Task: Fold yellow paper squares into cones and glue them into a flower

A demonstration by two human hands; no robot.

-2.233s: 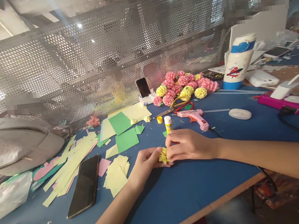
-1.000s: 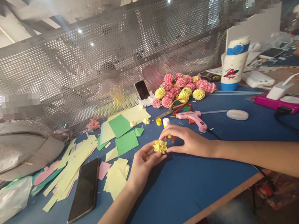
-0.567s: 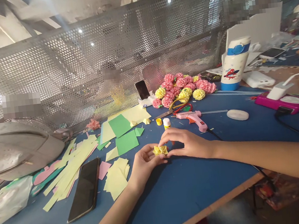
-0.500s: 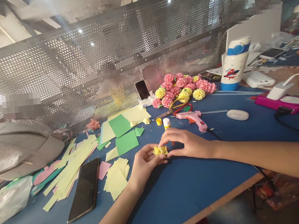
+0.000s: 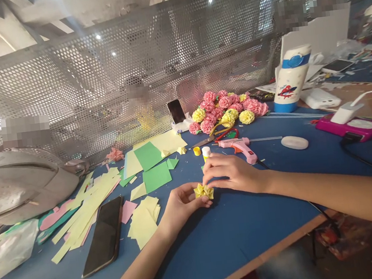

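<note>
The left hand [image 5: 186, 201] grips a folded yellow paper flower [image 5: 204, 192] between thumb and fingers, slightly above the near part of the blue surface [image 5: 249, 226]. The right hand [image 5: 232, 173] is positioned on the opposite side, fingers bent, with the fingertips at the upper right edge of the flower; whether they pinch a petal cannot be told.

The glue stick [image 5: 206, 152] stands upright just beyond the right hand, which partly covers it. Its yellow cap [image 5: 197, 151] is located beside it, to the left. The pink glue gun [image 5: 250, 153] lies to the right of the glue stick, with the scissors [image 5: 205, 141] behind. Further back is a pile of pink and yellow flowers [image 5: 217, 106].

Left of the flower in hand are pale yellow paper pieces [image 5: 144, 222], a green sheet [image 5: 157, 177] and a dark phone [image 5: 102, 236], lying flat. A bundle of paper strips [image 5: 89, 208] extends beyond the phone. The white bottle [image 5: 291, 82] stands at the rear right, near the purple power strip [image 5: 330, 127].
</note>
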